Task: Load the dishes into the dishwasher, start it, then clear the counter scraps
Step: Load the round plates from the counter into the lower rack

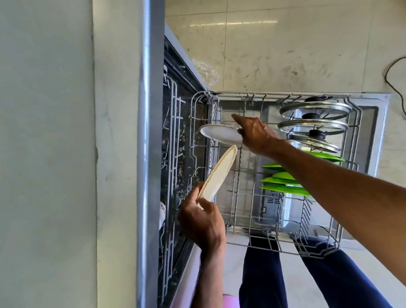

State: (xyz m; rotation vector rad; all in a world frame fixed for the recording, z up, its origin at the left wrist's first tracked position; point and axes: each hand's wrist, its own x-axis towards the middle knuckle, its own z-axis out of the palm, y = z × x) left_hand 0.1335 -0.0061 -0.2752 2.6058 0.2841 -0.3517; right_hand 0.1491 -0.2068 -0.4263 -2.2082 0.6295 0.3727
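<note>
Right hand (255,135) holds a white plate (220,133) over the rack (238,94); left hand (206,223) grips a tan plate (221,177) (edge-on, tip aimed at the white one), just short of it.

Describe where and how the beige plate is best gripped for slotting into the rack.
Probably by its near rim, from the person's side, as the left hand pinches it: the beige plate is thin and tilted on edge, and its far edge must stay free to enter the rack.

Bare rack (249,200) beside green plates (282,185)
</note>
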